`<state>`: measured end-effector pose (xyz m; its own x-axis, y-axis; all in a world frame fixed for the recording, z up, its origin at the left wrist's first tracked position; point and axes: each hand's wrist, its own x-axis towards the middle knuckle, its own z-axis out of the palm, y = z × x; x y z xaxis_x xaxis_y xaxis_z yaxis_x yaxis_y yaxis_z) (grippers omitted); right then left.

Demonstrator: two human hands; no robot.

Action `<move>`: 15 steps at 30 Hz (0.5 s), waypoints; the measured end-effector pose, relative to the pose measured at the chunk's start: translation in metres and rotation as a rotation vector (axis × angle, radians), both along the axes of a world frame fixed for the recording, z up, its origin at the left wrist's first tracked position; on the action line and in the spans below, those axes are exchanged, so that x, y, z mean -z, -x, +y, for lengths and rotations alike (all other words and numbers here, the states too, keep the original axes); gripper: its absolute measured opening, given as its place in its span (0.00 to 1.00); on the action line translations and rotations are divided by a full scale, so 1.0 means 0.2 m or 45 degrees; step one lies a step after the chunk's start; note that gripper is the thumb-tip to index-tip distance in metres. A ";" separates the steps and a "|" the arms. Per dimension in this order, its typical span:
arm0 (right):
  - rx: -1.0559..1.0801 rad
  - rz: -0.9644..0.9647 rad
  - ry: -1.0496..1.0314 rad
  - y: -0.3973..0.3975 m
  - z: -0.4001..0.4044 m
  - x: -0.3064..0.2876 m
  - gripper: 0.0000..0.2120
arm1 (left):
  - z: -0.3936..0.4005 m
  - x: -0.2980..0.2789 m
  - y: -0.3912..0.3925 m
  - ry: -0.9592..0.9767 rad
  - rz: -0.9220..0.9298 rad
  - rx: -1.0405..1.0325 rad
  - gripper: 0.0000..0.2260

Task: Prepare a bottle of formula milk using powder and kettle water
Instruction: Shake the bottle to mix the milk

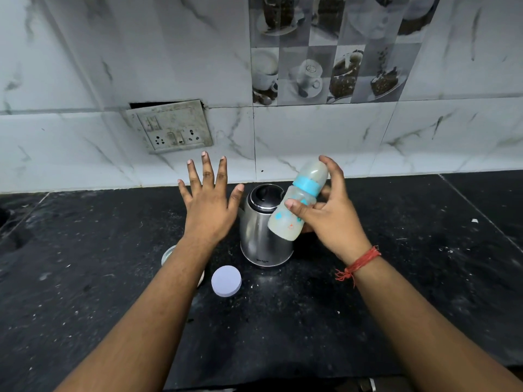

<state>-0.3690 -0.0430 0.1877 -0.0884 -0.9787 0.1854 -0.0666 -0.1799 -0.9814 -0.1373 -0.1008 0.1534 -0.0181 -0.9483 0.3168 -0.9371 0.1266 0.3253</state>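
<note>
Nearest the camera, two bare forearms reach forward over the black stone counter [368, 306], and everything below is placed against the steel electric kettle [264, 230], which stands upright with its lid closed near the middle of the counter.

To the left of the kettle and nearer the camera, an open container [169, 253] sits mostly hidden under the left forearm; its contents cannot be made out. Just right of that, in front of the kettle, a pale round lid [226, 280] lies flat. The left hand [210, 205] hovers just left of the kettle with fingers spread wide, holding nothing.

Over the kettle's right shoulder, the right hand [328, 216] grips the baby bottle [297, 203], thumb across its body, fingers wrapped behind. The bottle is tilted, blue collar and clear cap up and to the right, and looks cloudy inside.

This appears to be the mixing step. To do it well, the collar should be checked tight first, the grip kept around the body rather than the cap, and the shaking done clear of the kettle until no clumps show.
</note>
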 end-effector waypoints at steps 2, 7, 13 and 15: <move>0.100 -0.162 0.009 0.00 0.00 -0.03 0.43 | 0.00 0.00 0.00 0.005 -0.003 0.001 0.36; 0.064 -0.021 0.039 0.01 -0.03 -0.03 0.43 | 0.00 0.00 -0.01 0.010 -0.006 0.002 0.35; 0.171 -0.276 0.049 0.02 -0.03 -0.05 0.42 | 0.00 -0.01 -0.01 0.022 -0.010 0.004 0.35; 0.150 -0.237 0.049 0.02 -0.03 -0.04 0.43 | 0.00 -0.01 -0.01 0.026 -0.024 0.002 0.35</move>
<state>-0.3721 -0.0495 0.1962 -0.2383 -0.9521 0.1917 0.0926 -0.2188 -0.9714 -0.1355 -0.1003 0.1560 -0.0257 -0.9416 0.3358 -0.9428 0.1345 0.3051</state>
